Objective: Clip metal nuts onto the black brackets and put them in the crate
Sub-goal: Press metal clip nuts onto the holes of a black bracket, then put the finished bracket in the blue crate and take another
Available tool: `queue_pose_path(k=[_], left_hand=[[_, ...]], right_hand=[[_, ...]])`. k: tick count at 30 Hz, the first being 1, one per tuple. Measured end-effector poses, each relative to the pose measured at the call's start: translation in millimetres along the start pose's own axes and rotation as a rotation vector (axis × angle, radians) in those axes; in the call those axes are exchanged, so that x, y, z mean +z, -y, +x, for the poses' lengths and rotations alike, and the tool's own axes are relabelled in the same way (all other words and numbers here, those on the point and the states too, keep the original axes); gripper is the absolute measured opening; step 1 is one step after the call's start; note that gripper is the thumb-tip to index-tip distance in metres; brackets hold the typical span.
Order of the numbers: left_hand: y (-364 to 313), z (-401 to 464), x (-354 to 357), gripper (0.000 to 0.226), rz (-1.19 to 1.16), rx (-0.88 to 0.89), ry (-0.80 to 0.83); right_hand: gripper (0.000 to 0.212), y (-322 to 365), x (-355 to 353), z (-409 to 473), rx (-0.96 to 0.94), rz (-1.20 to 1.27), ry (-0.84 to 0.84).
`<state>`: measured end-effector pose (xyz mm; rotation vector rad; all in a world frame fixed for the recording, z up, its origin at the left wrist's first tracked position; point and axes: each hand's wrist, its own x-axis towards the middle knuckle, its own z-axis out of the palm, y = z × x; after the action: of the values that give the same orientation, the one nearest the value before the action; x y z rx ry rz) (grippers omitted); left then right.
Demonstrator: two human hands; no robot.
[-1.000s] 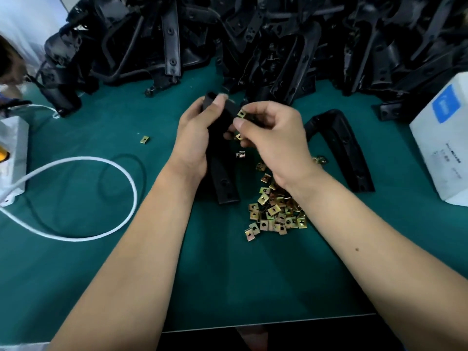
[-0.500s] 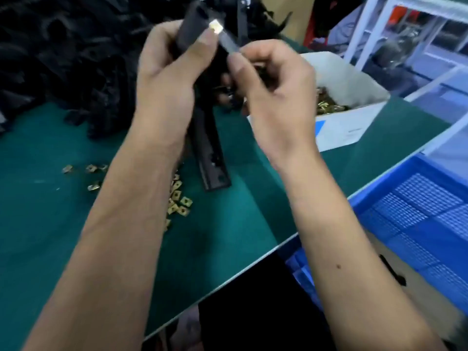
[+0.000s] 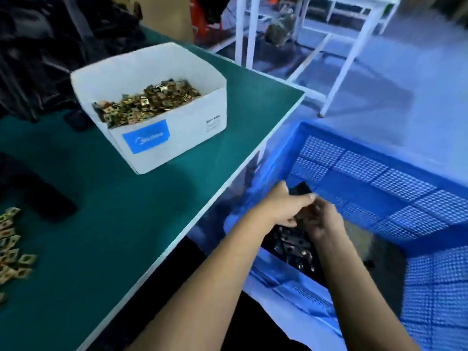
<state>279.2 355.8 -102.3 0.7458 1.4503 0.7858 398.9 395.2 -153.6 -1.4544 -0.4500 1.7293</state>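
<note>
The green desk (image 3: 141, 224) fills the left of the view, its pale edge running diagonally down to the lower left. Beside it, lower and to the right, stands the blue crate (image 3: 379, 183) with mesh walls. At the far left of the desk a heap of black brackets (image 3: 45, 46) is piled up, blurred. A white box (image 3: 177, 133) with a blue label sits on the desk near its right edge, filled with metal nuts (image 3: 149, 100). More loose nuts (image 3: 11, 247) lie on the desk at the left border, just below a dark bracket (image 3: 38, 196) resting flat.

Both arms reach over the desk edge into the crate. The left hand (image 3: 288, 209) grips the black bracket (image 3: 300, 190) from above, fingers curled round it. The right hand (image 3: 324, 224) closes on the same bracket from the right side. Under the hands, other brackets with nuts (image 3: 293, 245) already lie inside the crate, against its near wall.
</note>
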Motion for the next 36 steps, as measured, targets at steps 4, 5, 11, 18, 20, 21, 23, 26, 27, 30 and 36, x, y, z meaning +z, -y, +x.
queue_pose_path(k=[4,5,11,18,20,21,23,26,27,30,36], left_hand=[[60,25,-2,0.068,0.051,-0.098,-0.007],[71,31,-6,0.073,0.171,-0.103,-0.005],[75,48,-22,0.066,0.552,-0.006,-0.062],[-48,-17,-32,0.038,0.638,0.534,-0.213],[-79,-52,-51,0.028,0.446,0.709,-0.283],[-89,-70,-63,0.027,0.279,0.762,-0.293],[-98,-109,-95,0.027,-0.015,0.857,-0.343],[-87,-158,-147,0.024,-0.148,0.995,-0.622],[-77,-173,-167,0.025,-0.144,1.035,-0.774],[-38,-207,-221,0.036,-0.103,1.022,-1.108],[66,-266,-310,0.034,0.207,0.605,-1.557]], right_hand=[[0.011,-43,-35,35,0.173,-0.003,-0.158],[0.013,-50,-38,41,0.186,-0.049,-0.199],[0.01,-52,-19,48,0.053,-0.276,-0.325],[0.02,38,70,-19,-0.709,-0.476,-0.2],[0.015,64,105,-56,-0.871,-0.404,-0.077],[0.013,73,123,-76,-0.947,-0.399,-0.014],[0.014,79,167,-116,-1.107,-0.433,0.122],[0.016,55,235,-173,-1.29,-0.494,0.349],[0.016,38,256,-191,-1.306,-0.529,0.441],[0.018,-18,301,-230,-1.245,-0.642,0.67],[0.029,-123,352,-251,-1.259,-1.384,0.856]])
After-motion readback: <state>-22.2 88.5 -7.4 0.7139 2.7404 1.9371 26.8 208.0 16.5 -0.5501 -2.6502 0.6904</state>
